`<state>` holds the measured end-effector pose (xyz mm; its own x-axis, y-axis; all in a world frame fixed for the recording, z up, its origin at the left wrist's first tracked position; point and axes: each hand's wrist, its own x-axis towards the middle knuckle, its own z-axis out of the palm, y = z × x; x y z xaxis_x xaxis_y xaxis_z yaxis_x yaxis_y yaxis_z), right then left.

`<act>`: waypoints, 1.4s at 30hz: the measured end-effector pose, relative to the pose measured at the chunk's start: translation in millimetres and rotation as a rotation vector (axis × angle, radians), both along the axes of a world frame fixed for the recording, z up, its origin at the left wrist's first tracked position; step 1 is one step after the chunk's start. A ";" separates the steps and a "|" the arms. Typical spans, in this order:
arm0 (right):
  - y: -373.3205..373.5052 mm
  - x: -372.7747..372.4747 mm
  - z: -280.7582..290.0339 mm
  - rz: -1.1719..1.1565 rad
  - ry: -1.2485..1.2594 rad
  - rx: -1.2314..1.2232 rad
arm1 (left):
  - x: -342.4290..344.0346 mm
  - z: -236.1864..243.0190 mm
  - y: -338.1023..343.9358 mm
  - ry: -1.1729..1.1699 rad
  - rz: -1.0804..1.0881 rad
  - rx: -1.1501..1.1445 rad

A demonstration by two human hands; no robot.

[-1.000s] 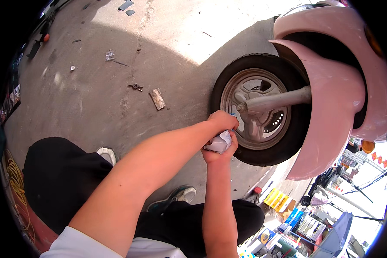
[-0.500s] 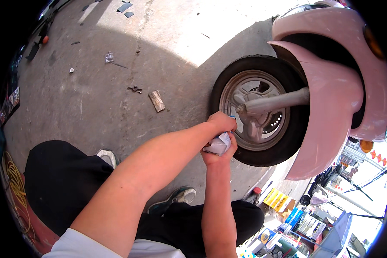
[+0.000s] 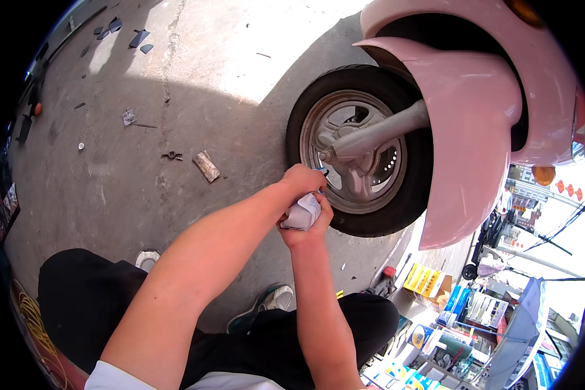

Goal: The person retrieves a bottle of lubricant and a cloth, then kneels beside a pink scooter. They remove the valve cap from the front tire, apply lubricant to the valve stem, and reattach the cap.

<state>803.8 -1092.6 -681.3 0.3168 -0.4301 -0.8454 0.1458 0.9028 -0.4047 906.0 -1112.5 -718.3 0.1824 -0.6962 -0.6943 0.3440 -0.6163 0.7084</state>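
In front of me stands the front wheel (image 3: 335, 224) of a pink scooter (image 3: 465, 123), with a black tyre and a metal rim. My left hand (image 3: 301, 181) is closed near the rim's lower left edge, and a small blue-and-dark tip (image 3: 323, 171) pokes out from its fingers; what kind of thing it is I cannot make out. Just below, my right hand (image 3: 313, 233) is wrapped round a crumpled pale grey-white wad (image 3: 301, 213), paper or cloth. The two hands nearly touch, so some fingertips are hidden.
On the concrete floor (image 3: 195, 123) lie a brownish flat packet (image 3: 207, 166), a small dark metal part (image 3: 172, 155), a white cap (image 3: 81, 146) and dark scraps (image 3: 138, 39). Boxes (image 3: 426, 283) and goods crowd the lower right. A yellow hose (image 3: 36, 322) lies coiled at lower left.
The whole view has shifted, so the wheel, floor items and hands appear further left. Both hands stay close together by the rim, still closed on what they hold.
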 end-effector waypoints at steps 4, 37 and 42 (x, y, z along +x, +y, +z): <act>1.9 0.9 3.1 -0.015 -0.012 -0.016 | 0.3 5.3 2.0 0.033 0.023 0.028; 4.7 3.1 1.4 -0.051 0.021 -0.022 | -2.9 -3.6 1.4 0.040 0.069 0.051; 6.0 6.1 3.0 -0.073 0.049 -0.023 | -3.8 -1.1 2.3 0.069 0.073 0.069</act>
<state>810.0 -1086.6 -678.3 0.2423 -0.4702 -0.8486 0.1900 0.8808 -0.4338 902.2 -1110.1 -719.4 0.1809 -0.6330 -0.7527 0.4368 -0.6340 0.6382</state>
